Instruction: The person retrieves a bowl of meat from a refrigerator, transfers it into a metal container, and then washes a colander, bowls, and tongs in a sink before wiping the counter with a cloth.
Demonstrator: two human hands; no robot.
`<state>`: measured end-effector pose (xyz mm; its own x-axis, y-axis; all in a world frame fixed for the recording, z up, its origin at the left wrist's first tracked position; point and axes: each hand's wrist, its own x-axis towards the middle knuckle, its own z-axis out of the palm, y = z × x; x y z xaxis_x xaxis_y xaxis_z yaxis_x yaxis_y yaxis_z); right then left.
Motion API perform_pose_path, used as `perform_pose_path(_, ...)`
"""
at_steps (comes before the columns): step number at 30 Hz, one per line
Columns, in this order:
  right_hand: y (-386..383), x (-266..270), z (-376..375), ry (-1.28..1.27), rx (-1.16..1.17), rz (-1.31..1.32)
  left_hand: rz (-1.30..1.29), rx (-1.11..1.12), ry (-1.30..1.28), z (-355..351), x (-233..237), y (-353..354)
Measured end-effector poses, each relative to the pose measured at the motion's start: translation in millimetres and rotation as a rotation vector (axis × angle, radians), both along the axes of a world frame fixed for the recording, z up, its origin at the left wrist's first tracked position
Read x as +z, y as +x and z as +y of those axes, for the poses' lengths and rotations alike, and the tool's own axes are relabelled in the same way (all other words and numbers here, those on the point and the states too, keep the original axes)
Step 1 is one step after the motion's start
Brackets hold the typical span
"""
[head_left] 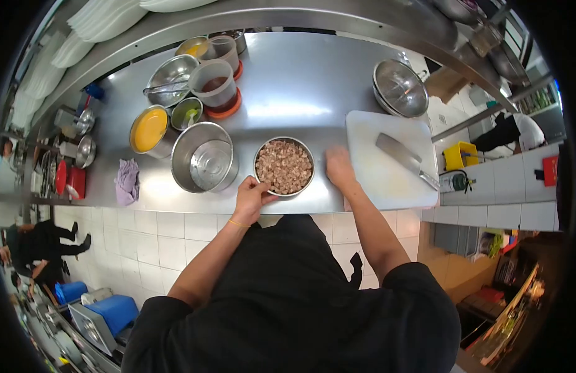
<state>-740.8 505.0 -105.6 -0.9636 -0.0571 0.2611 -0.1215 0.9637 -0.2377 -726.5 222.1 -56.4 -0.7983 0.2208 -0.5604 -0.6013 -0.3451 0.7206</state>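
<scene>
A round metal bowl (259, 181) filled with small diced pieces of brownish-pink meat (284, 165) stands near the table's front edge. My left hand (250, 198) grips its lower left rim, thumb on the inside edge and fingers against the outer side. To the right of the bowl, my right hand (339, 166) is low over the metal table, close to the left edge of a white cutting board (378, 180). Its fingers are blurred and mostly hidden from above. A cleaver (399, 151) lies flat on the board, handle toward the lower right.
Left of the bowl stands a deep metal pot (227, 177). Beyond are a container of yellow liquid (150, 129), plastic tubs (213, 87) and a metal bowl (160, 78). A purple cloth (127, 181) lies leftward. Strainers (400, 89) sit behind the board. A shelf (300, 15) overhangs the back.
</scene>
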Motion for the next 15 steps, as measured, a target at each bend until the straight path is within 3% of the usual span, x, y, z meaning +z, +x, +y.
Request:
perform_pose_path(2,-7,7,-1,-0.024,0.031,-0.015,-0.009,0.06,0.006,-7,11,15)
perform_pose_path(4,-2,58,-20,-0.662,-0.019,0.045,-0.018,0.131,0.008,-15,16,30)
perform_pose_path(5,3,76,-33,-0.672,0.009,0.028,-0.029,0.156,0.029,-23,17,42)
perform_pose_path(7,13,100,-55,-0.929,0.184,-0.188,-0.035,0.209,0.044,-34,14,62)
perform_pose_path(8,11,97,-60,-0.935,0.211,-0.206,-0.039,0.24,0.035,-35,16,69)
perform_pose_path(10,1,91,-68,-0.709,0.704,-0.184,-0.026,0.279,0.012,-35,22,80)
perform_pose_path(12,-15,100,-74,-0.724,0.711,-0.229,-0.007,0.329,0.003,-34,27,91)
perform_pose_path(14,-23,109,-81,-0.982,0.495,-0.438,0.002,0.35,-0.016,-35,24,105)
perform_pose_path(15,-26,119,-82,-0.927,0.455,-0.54,-0.002,0.369,-0.025,-34,22,110)
